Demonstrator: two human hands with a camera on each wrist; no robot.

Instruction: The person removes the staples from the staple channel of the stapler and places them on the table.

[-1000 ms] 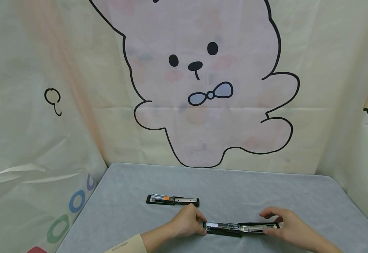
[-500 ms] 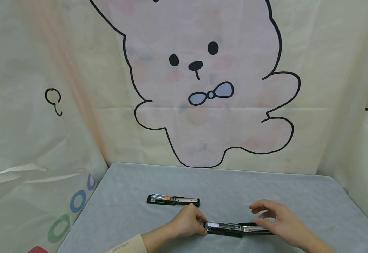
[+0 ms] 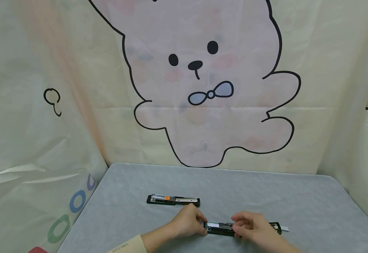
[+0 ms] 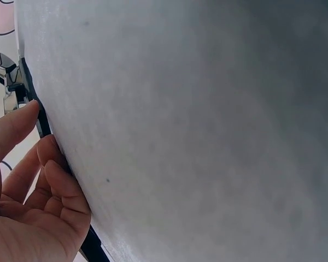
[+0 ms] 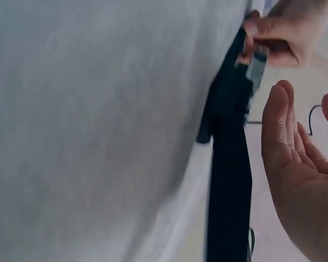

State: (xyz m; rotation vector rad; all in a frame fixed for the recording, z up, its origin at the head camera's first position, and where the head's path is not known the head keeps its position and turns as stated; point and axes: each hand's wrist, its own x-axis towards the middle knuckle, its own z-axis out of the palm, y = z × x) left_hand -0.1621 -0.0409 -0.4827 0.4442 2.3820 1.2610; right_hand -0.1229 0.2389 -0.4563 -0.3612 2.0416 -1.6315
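A black stapler (image 3: 218, 230), folded open nearly flat, lies on the table near the front. My left hand (image 3: 188, 221) pinches its left end between thumb and fingers; in the left wrist view the hand (image 4: 49, 202) sits along the stapler's dark edge. My right hand (image 3: 255, 226) hovers over the stapler's middle and hides part of it. Seen from the right wrist, the fingers of that hand (image 5: 295, 142) are mostly straight, the thumb held apart from them. Past the stapler's right end sticks a short silver strip (image 3: 284, 228).
A second opened stapler (image 3: 185, 200), with an orange part inside, lies behind my left hand. Grey cloth covers the table (image 3: 133, 182). Behind it hangs a pale curtain (image 3: 307, 140) printed with a cartoon bear.
My right hand has left the stapler's right end and moved left over its middle. The silver strip now shows beyond that end. My left hand has stayed in place.
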